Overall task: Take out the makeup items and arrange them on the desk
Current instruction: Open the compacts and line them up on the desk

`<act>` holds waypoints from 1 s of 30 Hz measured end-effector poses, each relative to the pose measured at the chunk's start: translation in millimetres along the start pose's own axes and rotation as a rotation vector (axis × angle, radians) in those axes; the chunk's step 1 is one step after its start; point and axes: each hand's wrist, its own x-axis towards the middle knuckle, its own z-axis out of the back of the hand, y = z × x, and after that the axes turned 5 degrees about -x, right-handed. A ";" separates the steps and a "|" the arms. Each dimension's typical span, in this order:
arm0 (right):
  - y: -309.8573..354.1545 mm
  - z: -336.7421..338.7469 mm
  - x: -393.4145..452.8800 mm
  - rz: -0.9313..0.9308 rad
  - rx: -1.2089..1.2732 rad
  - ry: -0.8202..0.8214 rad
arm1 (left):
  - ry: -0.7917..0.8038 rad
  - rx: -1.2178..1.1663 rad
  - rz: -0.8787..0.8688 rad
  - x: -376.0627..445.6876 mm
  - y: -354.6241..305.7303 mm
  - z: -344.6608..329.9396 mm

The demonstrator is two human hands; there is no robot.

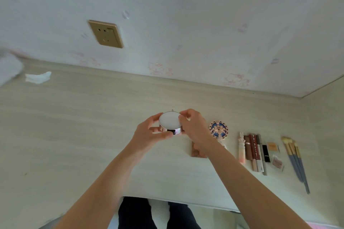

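Silver-rimmed compact (170, 123), gripped by left hand (149, 132) and right hand (193, 126), remains unplaced; brushes (296, 161) and lipsticks (253, 152) already lie arranged on the desk (74, 126).

A pale wood-grain desk (93, 126) runs along the wall. On its right side lie a patterned round compact (218, 129), a brown palette (197, 151), a row of lip tubes (253, 151), two small sachets (275, 155) and blue-handled brushes (296, 161). Far left, perhaps a crumpled tissue (38, 77).

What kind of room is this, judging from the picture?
Probably a bedroom or a dormitory room at home. The wall has cartoon-cat wallpaper and a gold power socket, and makeup brushes and lip products lie in a row on a pale wooden desk.
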 end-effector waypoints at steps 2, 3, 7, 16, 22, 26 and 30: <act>9.5 -17.0 -2.0 -0.057 0.069 0.006 | 0.009 0.056 -0.033 -1.8 -0.9 19.7; 14.8 -26.4 -3.4 -0.091 0.102 0.006 | 0.007 0.097 -0.048 -2.5 -1.8 30.6; 35.8 -68.3 -13.9 -0.156 0.194 -0.022 | 0.065 0.175 -0.089 -6.0 -5.3 76.9; 61.5 -129.5 -35.2 -0.060 0.005 -0.102 | 0.195 0.205 -0.054 -7.8 1.5 148.3; 64.6 -144.6 -36.2 0.107 -0.123 -0.052 | 0.199 0.220 -0.106 -4.4 5.9 163.8; 60.4 -154.5 -23.3 0.252 -0.203 0.034 | 0.168 0.223 -0.166 8.9 18.3 174.4; 47.0 -161.2 -2.9 0.406 -0.298 0.122 | 0.135 0.196 -0.227 28.6 37.3 188.5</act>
